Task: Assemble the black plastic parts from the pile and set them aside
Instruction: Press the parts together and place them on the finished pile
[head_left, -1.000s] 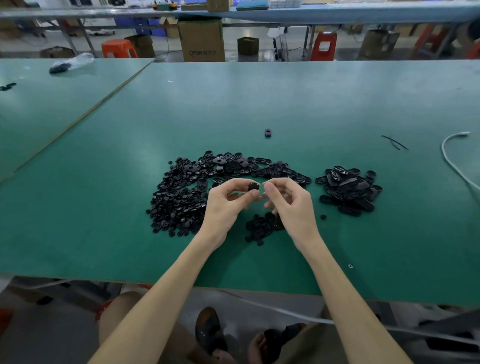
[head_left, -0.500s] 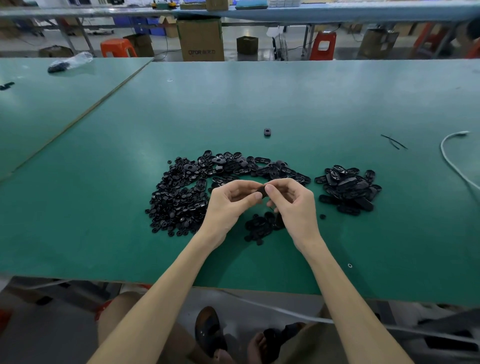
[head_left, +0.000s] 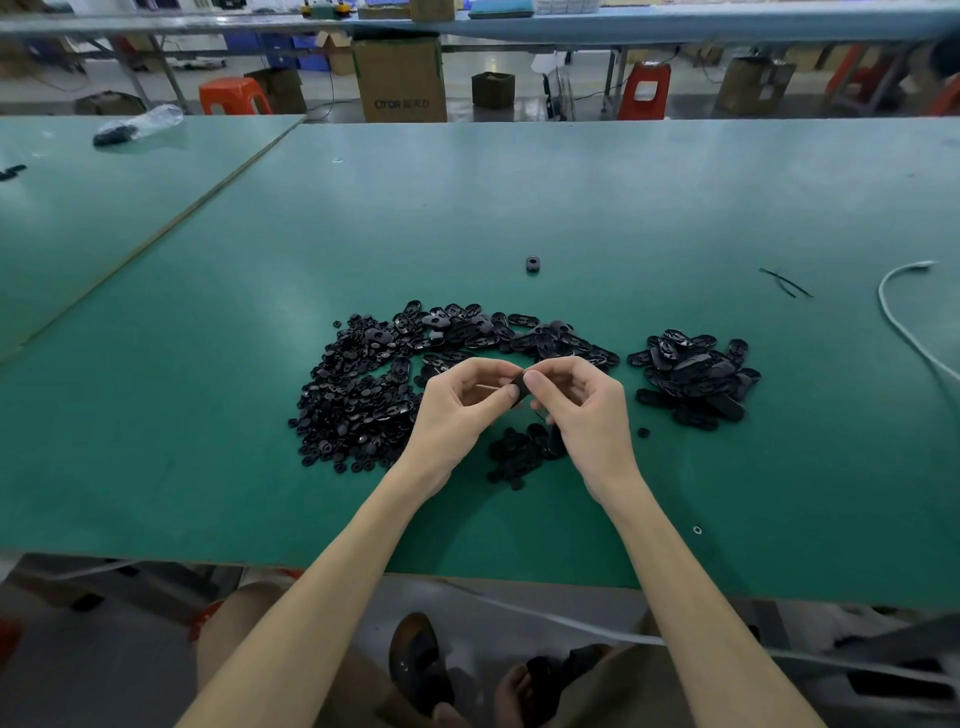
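Note:
A small black plastic part (head_left: 518, 388) is pinched between the fingertips of my left hand (head_left: 460, 410) and my right hand (head_left: 584, 408), a little above the green table (head_left: 519, 197). Behind and left of my hands spreads a big pile of black parts (head_left: 374, 384): small round pieces at the left, oval pieces along the back. A smaller heap of oval black parts (head_left: 693, 376) lies to the right. A little cluster of small pieces (head_left: 522, 452) sits under my hands.
One stray black piece (head_left: 532, 264) lies farther back on the table. A white cable (head_left: 904, 317) curves along the right edge, and thin dark ties (head_left: 784, 283) lie near it. A plastic bag (head_left: 137, 124) rests on the neighbouring table at far left.
My fingertips have closed together around the black part, and both hands have stayed above the same spot.

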